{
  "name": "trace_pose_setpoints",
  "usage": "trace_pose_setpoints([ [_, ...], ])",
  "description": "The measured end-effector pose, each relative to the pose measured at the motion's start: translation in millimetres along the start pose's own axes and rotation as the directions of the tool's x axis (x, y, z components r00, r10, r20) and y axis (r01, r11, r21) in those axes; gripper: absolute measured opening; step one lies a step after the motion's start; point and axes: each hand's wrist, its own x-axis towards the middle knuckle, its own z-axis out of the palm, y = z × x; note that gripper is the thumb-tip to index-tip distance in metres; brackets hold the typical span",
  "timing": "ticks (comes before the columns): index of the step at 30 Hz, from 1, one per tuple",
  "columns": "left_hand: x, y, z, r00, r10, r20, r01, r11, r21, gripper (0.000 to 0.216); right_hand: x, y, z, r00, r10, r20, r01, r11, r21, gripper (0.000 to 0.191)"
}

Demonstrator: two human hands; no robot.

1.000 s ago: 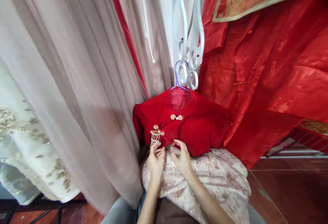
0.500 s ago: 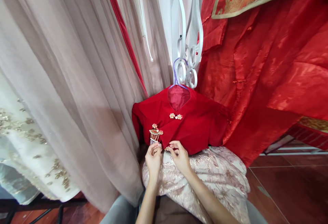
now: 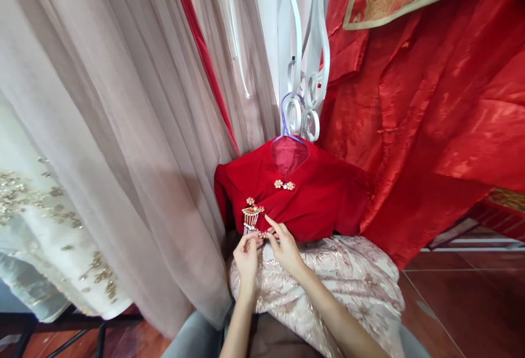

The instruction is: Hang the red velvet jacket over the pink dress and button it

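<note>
**Where the red jacket closes, both hands meet at a clasp**

As I read the head view from the left, a white gown [image 3: 49, 221] with gold embroidery hangs at the edge. Beside it is a wide fall of beige tulle [image 3: 123, 128], with a narrow red strip [image 3: 200, 46] running down its right side.

Low in the middle, my left hand [image 3: 247, 257] comes up from below. Its fingers are drawn nearly together, nipping a small gold clasp [image 3: 264, 234] at the lower front edge of the red jacket [image 3: 320, 199]. A tasselled brooch [image 3: 251, 215] is pinned to the velvet just above that hand.

My right hand [image 3: 287, 248] meets the left at the same clasp. Its thumb and fingers are closed in on it, and the forefinger lies stretched up against the velvet. Whether the clasp's two halves are joined is too small for me to tell.

The jacket hangs on a purple hanger [image 3: 283, 120] hooked into a white scrolled rack [image 3: 314, 87], and a flower clasp [image 3: 284, 185] sits fastened at its collar. Under the jacket, a pink brocade skirt [image 3: 348, 281] spreads towards me, touching both wrists.

To the right, a red satin robe [image 3: 430, 128] with a gold-trimmed panel drapes down to the red floor tiles [image 3: 471, 303].
</note>
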Motion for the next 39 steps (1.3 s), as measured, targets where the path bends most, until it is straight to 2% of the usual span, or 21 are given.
trace_pose_setpoints([
  [4, -1, 3, 1, 1.0, -0.015, 0.011, 0.015, 0.999, -0.028, 0.022, 6, 4, 3, 1.0, 0.016, -0.016, -0.016, 1.0, -0.011, 0.049],
  [11, 0, 11, -2, 0.994, -0.034, 0.105, 0.036, 0.999, -0.012, 0.021, 3, 3, 2, 1.0, -0.025, 0.003, 0.026, 0.999, -0.028, 0.051],
  [18, 9, 14, -11, 0.971, -0.146, 0.191, 0.149, 0.989, -0.003, 0.027, 3, 3, -5, 0.995, -0.057, 0.086, 0.056, 0.998, 0.011, 0.057],
  [24, 12, 13, -13, 0.95, -0.211, 0.231, 0.225, 0.974, -0.039, 0.033, 6, 4, -6, 0.995, -0.038, 0.089, 0.037, 0.999, 0.009, 0.055],
  [27, 13, 12, -13, 0.948, -0.197, 0.25, 0.21, 0.977, -0.025, 0.034, 7, 4, -4, 0.997, -0.035, 0.071, 0.036, 0.999, -0.019, 0.054],
  [30, 15, 10, -11, 0.955, -0.144, 0.26, 0.144, 0.989, 0.02, 0.031, 8, 5, -3, 0.998, -0.039, 0.04, 0.041, 0.998, -0.047, 0.054],
  [34, 18, 9, -5, 0.981, -0.075, 0.178, 0.075, 0.997, 0.004, 0.03, 11, 5, -3, 0.998, -0.047, 0.044, 0.049, 0.998, -0.049, 0.055],
  [39, 17, 14, -4, 0.975, -0.116, 0.187, 0.119, 0.993, -0.004, 0.033, 12, 5, -4, 0.999, -0.039, 0.019, 0.039, 0.999, -0.016, 0.054],
])
